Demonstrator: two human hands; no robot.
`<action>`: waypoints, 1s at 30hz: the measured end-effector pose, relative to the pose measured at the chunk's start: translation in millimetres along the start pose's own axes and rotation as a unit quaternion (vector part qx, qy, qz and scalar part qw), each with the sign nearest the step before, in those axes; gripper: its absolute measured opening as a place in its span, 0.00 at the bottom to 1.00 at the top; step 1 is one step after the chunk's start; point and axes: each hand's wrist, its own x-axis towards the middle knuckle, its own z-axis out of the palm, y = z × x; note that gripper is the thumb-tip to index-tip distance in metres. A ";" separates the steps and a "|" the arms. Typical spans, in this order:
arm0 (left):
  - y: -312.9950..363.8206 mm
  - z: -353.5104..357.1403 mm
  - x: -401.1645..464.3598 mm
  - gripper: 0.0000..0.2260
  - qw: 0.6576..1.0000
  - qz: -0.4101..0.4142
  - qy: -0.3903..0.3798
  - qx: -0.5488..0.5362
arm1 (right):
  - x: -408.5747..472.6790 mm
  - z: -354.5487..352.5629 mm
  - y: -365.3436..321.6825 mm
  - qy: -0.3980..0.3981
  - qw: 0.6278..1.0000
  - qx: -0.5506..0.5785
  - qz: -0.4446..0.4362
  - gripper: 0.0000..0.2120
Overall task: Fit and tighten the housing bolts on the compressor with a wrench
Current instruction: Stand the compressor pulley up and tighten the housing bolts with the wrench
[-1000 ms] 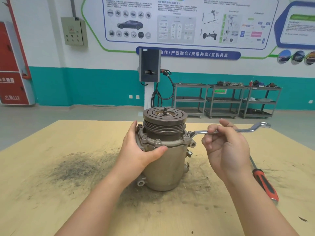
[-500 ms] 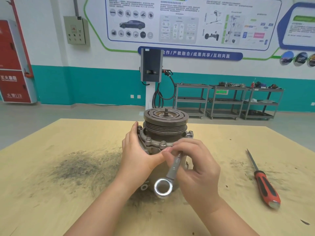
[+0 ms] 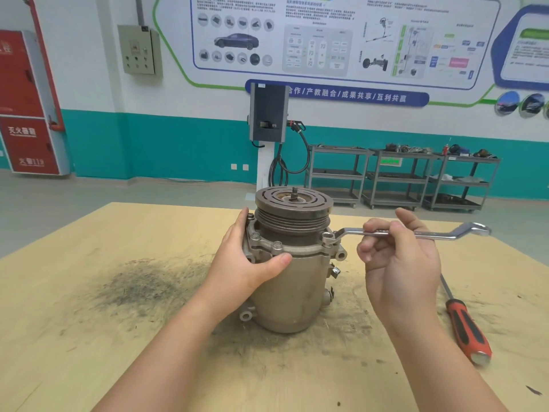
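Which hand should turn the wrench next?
The right hand. Its fingers already grip the wrench, whose ring end sits on the bolt at the compressor's right side. The left hand is holding the compressor body.

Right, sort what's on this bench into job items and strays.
In use:
- grey metal compressor, steadied by left hand
- silver offset ring wrench, pinched by right hand, ring on a housing bolt

Lying about:
- red-and-black-handled screwdriver
- dark grit patch
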 end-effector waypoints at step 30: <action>-4.6 1.7 0.2 0.54 1.000 0.014 0.004 -0.007 | -34.5 -0.7 35.2 -0.276 0.802 -0.329 -0.415 0.11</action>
